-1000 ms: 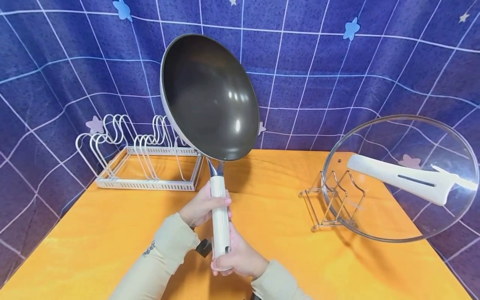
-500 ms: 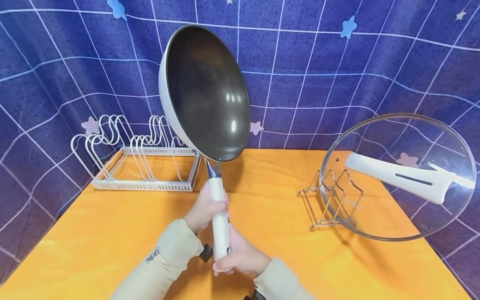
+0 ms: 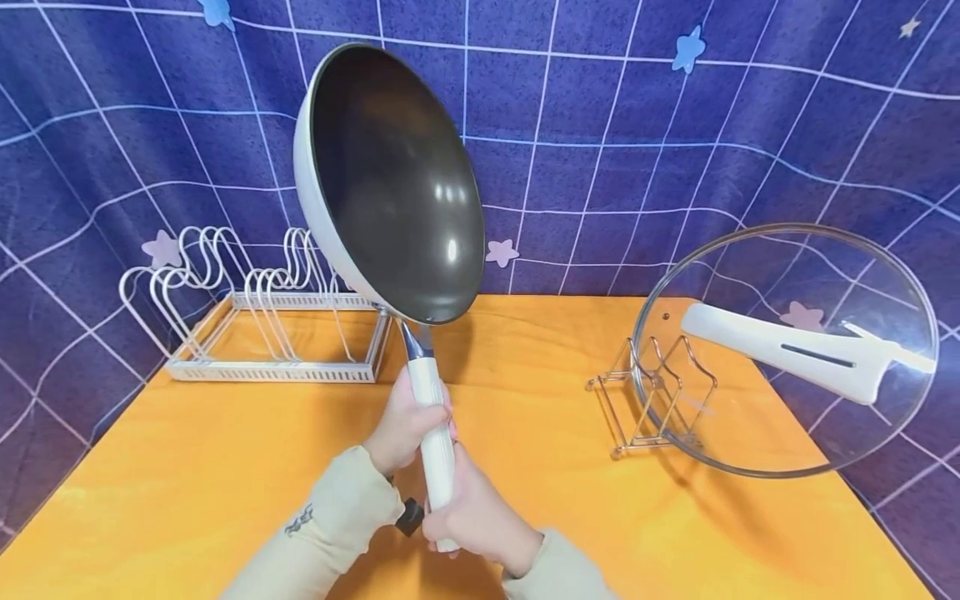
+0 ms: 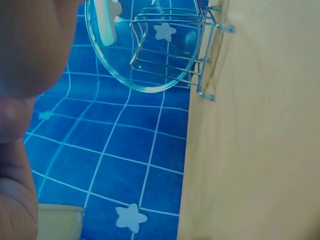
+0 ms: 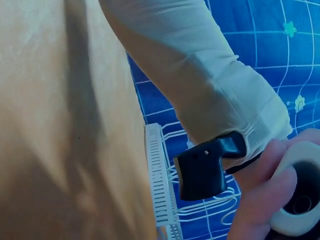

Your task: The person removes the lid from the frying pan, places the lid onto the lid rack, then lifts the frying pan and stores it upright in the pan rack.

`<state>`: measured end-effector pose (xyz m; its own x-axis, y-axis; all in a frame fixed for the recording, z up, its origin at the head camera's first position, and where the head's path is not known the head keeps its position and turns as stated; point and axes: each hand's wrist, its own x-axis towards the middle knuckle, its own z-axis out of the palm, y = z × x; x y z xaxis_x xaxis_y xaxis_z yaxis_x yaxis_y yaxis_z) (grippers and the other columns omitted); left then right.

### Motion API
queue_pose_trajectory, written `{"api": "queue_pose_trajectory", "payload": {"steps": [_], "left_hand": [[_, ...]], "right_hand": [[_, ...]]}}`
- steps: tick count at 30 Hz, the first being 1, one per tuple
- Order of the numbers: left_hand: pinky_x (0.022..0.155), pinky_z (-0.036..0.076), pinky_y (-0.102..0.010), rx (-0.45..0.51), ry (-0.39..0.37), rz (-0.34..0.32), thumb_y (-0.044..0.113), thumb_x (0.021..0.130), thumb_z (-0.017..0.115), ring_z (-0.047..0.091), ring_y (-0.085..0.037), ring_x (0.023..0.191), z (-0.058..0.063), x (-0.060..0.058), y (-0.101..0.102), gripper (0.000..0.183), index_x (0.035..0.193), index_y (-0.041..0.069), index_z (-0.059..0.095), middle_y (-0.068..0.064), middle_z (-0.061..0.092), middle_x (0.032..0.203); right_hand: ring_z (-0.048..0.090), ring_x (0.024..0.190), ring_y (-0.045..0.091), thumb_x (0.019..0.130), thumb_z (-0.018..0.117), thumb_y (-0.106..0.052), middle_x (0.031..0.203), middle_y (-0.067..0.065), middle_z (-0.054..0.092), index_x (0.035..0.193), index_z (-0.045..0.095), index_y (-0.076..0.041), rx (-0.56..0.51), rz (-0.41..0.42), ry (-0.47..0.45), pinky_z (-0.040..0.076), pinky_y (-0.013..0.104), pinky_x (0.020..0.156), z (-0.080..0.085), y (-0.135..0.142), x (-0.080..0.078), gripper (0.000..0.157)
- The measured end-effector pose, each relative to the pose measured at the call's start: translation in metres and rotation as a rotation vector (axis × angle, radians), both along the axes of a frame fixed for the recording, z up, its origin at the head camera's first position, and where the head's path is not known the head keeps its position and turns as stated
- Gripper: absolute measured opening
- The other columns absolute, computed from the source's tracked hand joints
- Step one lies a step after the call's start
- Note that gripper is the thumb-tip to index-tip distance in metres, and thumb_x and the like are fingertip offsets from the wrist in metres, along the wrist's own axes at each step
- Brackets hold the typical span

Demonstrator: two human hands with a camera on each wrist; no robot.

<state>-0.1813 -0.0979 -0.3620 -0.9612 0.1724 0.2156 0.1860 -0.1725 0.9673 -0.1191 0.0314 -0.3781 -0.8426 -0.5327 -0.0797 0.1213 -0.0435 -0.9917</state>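
In the head view, a deep frying pan (image 3: 397, 192) with a dark inside and white outside is held up, its bowl tilted above the table. My left hand (image 3: 408, 425) grips the upper part of its white handle (image 3: 437, 458), just below the metal neck. Lower down, my right hand (image 3: 480, 512) holds the handle near its end, thumb across it. The bowl partly covers the white wire rack (image 3: 273, 372) behind it. In the right wrist view, fingers (image 5: 265, 200) lie against the handle's round white end (image 5: 282, 222). Finger undersides fill the left wrist view's left edge.
At the right, a large glass lid (image 3: 757, 473) with a white handle (image 3: 780, 350) leans in a small metal wire rack (image 3: 652, 442). Both racks stand on an orange-covered table (image 3: 525, 375). A blue star-patterned curtain (image 3: 585, 167) hangs behind.
The pan has risen slightly and turned, showing more of its white outer wall on the left. Both hands keep their hold on the handle. The whole head view has shifted, moving the racks a little left.
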Motion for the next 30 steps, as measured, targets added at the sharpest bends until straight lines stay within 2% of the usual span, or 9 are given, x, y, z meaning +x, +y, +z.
{"api": "queue_pose_trajectory", "payload": {"steps": [6,12,20,25,30], "left_hand": [[0.051,0.055,-0.03,-0.024,0.051,-0.012,-0.013,0.07,0.049,0.058,-0.014,0.051,0.01,0.005,-0.003,0.049,0.114,-0.003,0.029,-0.011,0.05,0.076],[0.051,0.055,-0.031,-0.046,0.072,0.004,-0.013,0.07,0.05,0.057,-0.016,0.05,0.02,0.009,-0.004,0.05,0.114,-0.004,0.029,-0.016,0.051,0.076],[0.05,0.055,-0.033,-0.148,0.061,0.044,-0.015,0.07,0.049,0.057,-0.017,0.049,0.029,0.008,-0.002,0.057,0.123,-0.006,0.028,-0.011,0.051,0.071],[0.049,0.054,-0.033,-0.181,0.061,0.062,-0.016,0.07,0.049,0.056,-0.018,0.048,0.034,0.008,-0.002,0.052,0.117,-0.005,0.03,-0.01,0.051,0.069],[0.048,0.053,-0.031,-0.127,0.058,0.077,-0.015,0.071,0.051,0.055,-0.017,0.048,0.038,0.009,-0.004,0.047,0.113,-0.004,0.032,-0.008,0.052,0.071]], "right_hand": [[0.056,0.05,0.018,0.062,0.052,0.019,0.067,0.007,0.055,0.133,0.028,-0.002,-0.072,0.053,-0.018,0.052,0.025,0.048,0.003,-0.001,0.001,0.078],[0.059,0.053,0.017,0.063,0.053,0.019,0.068,0.008,0.058,0.143,0.021,-0.007,-0.109,0.114,-0.003,0.054,0.026,0.051,0.006,-0.001,0.0,0.09],[0.062,0.054,0.014,0.068,0.057,0.013,0.067,0.004,0.062,0.136,0.026,-0.008,0.014,0.164,0.017,0.047,0.021,0.04,0.014,0.004,-0.005,0.077],[0.062,0.056,0.015,0.069,0.057,0.013,0.068,0.004,0.063,0.134,0.027,-0.009,0.008,0.182,0.008,0.046,0.02,0.04,0.016,0.003,-0.008,0.075],[0.064,0.056,0.014,0.073,0.057,0.013,0.068,0.003,0.062,0.125,0.033,-0.006,-0.061,0.223,0.004,0.048,0.021,0.043,0.016,-0.001,-0.008,0.061]]}}
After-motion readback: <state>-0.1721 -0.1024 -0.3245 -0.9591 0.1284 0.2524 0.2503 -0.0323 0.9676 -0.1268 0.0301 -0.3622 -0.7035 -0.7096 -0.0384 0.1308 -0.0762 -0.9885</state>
